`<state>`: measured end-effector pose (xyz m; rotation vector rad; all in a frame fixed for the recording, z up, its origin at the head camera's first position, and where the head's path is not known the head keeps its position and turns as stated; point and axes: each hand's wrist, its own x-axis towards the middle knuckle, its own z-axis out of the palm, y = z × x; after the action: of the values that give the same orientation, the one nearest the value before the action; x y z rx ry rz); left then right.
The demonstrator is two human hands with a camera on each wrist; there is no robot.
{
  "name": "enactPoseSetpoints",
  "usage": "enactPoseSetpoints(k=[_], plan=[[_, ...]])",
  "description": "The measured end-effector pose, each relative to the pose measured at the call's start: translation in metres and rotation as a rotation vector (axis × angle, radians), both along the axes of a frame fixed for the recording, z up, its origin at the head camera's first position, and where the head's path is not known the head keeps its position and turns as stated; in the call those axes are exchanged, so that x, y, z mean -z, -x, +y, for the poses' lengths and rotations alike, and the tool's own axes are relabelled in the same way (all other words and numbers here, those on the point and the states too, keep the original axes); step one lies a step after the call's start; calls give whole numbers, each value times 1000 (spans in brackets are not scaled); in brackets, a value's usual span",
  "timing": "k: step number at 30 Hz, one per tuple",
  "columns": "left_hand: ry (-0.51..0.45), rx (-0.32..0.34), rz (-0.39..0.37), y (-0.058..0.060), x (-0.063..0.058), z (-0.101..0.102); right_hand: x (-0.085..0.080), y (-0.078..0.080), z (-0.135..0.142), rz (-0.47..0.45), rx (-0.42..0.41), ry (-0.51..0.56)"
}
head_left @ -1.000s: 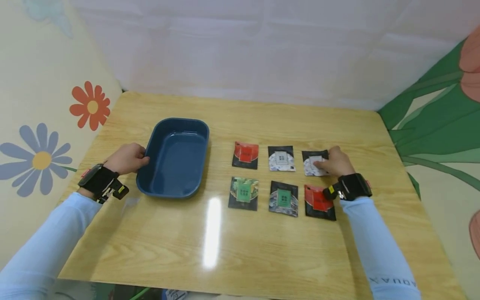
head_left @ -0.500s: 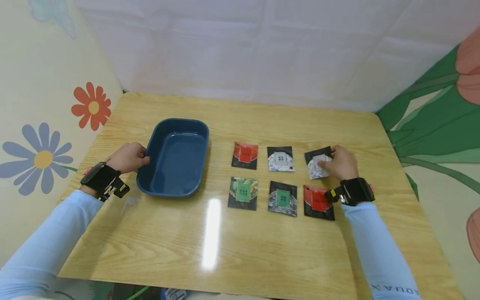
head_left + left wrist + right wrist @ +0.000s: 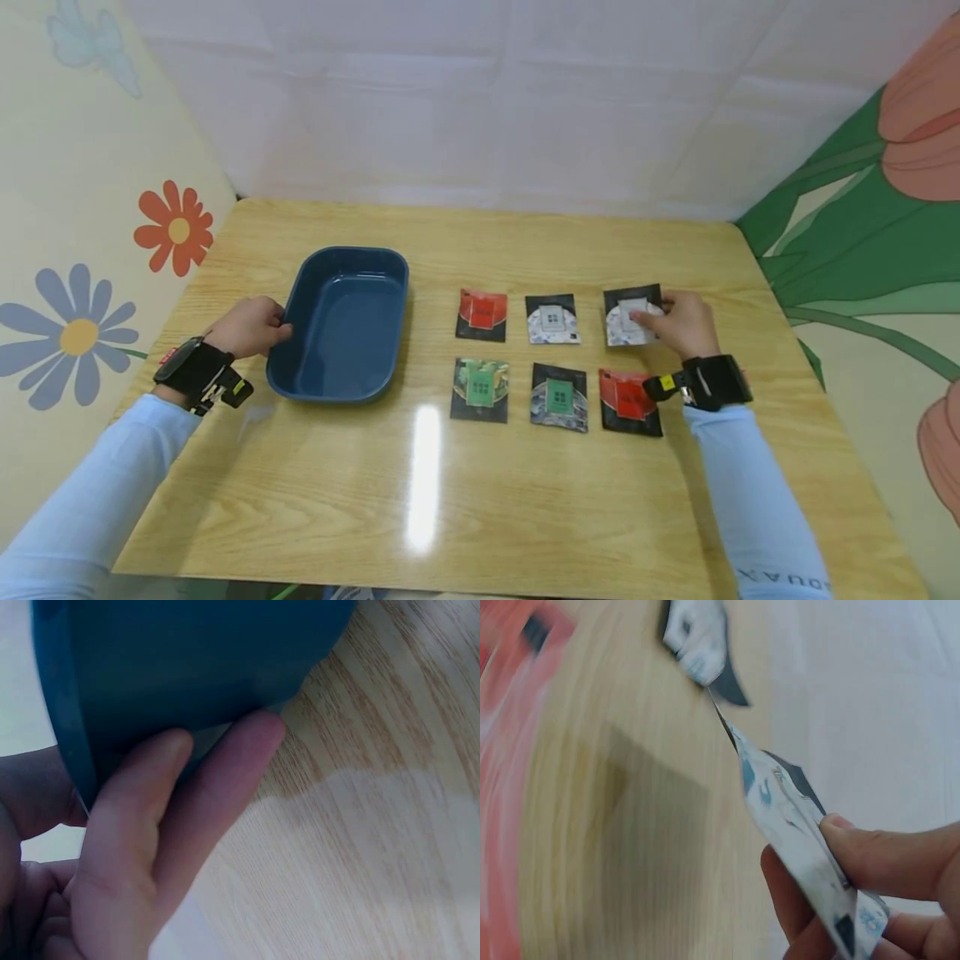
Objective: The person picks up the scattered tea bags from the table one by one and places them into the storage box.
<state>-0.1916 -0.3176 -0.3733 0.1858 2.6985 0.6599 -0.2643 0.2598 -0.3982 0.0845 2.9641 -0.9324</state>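
My left hand grips the left rim of a deep blue rectangular tray. The left wrist view shows the tray wall between the thumb and fingers. At the right, my right hand pinches a black-and-white sachet by its right edge. The right wrist view has that sachet held up off the table, slightly bent, thumb on one face and fingers on the other. Just below the hand lies a red-and-black sachet, partly covered by the wrist camera.
More sachets lie flat mid-table: a red one, a black-and-white one, a green one and a dark one with a green label. A white cloth hangs behind the wooden table.
My right hand has lifted the black-and-white sachet off the table, and its tilt has altered. My left hand keeps its grip on the tray, which stays in place. The head view has shifted slightly.
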Motion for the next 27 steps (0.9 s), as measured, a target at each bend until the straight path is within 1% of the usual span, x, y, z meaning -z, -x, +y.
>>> enactPoseSetpoints(k=[3,8,16,23,27], plan=[[6,-4,0,0,-1,0,-3,-1,-8,-27,32,30],[8,-2,8,-1,-2,0,-6,1,-23,-50,48,78],[-2,-9,-1,0,1,1,-2,6,-44,-77,48,168],[-9,-7,-5,0,1,1,-4,6,-57,-73,35,187],[-10,-7,-1,1,-1,1,-5,8,-63,-73,24,217]])
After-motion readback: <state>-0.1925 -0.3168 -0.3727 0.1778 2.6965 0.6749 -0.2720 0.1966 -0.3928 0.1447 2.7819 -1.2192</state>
